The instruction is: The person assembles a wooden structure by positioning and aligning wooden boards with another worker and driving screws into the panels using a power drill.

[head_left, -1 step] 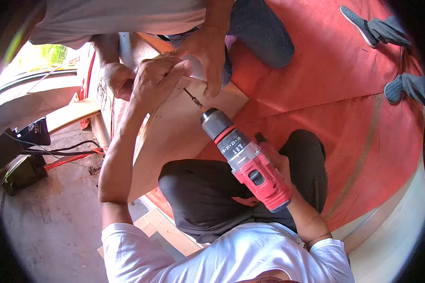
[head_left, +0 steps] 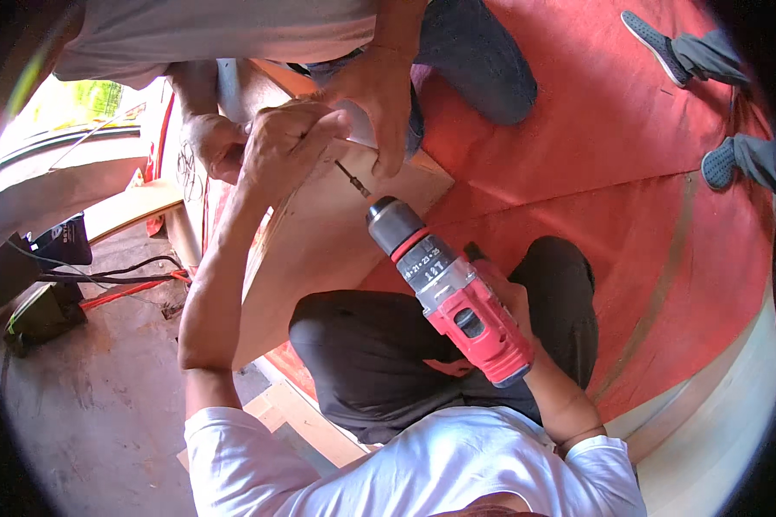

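My right hand (head_left: 510,297) is wrapped round the grip of a red and black cordless drill (head_left: 470,319), whose body partly hides it. The long thin bit (head_left: 352,179) points up and left, its tip just short of my left hand (head_left: 286,146). That hand rests by the far edge of a pale wooden board (head_left: 336,224), with its fingers bent and drawn together; whatever they pinch is too small or hidden to make out. Close on either side are a co-worker's hands, one a curled hand (head_left: 215,146), the other a spread hand (head_left: 375,99) on the board's far side.
A person in jeans (head_left: 483,60) kneels across from me on a red floor covering (head_left: 578,172). Another person's grey shoes (head_left: 717,164) show at the far right. On the left lie a dark pouch (head_left: 65,241), cables (head_left: 129,271) and a dark green box-like object (head_left: 47,314).
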The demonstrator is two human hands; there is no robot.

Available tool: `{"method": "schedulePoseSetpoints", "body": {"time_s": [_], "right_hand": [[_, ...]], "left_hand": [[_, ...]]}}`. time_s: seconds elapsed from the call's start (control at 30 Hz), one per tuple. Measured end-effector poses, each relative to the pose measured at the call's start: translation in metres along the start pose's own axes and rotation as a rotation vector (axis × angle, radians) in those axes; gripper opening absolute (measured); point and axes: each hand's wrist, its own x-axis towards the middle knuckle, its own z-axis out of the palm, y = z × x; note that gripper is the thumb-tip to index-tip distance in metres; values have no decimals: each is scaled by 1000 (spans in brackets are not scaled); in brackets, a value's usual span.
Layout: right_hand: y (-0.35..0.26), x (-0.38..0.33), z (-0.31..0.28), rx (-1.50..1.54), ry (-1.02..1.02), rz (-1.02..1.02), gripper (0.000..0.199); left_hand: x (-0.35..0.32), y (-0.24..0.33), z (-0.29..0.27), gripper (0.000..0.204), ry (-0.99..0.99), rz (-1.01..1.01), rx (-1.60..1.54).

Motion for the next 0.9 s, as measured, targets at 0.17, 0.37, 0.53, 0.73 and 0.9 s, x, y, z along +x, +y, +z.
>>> {"method": "schedulePoseSetpoints", "body": {"time_s": [0.17,0.37,0.53,0.73,0.9], "right_hand": [[-13,2,4,399,64,369,19],[1,0,8,512,85,470,16],[6,0,3,153,-52,303,19],[22,-4,4,73,-71,393,29],[18,-3,6,275,-23,560,34]], "left_hand": [[0,-4,5,32,37,-36,12],[1,4,3,21,-109,-268,-21],[3,0,8,36,72,0,21],[4,1,5,26,-3,-25,19],[4,4,6,27,20,-35,-39]]}}
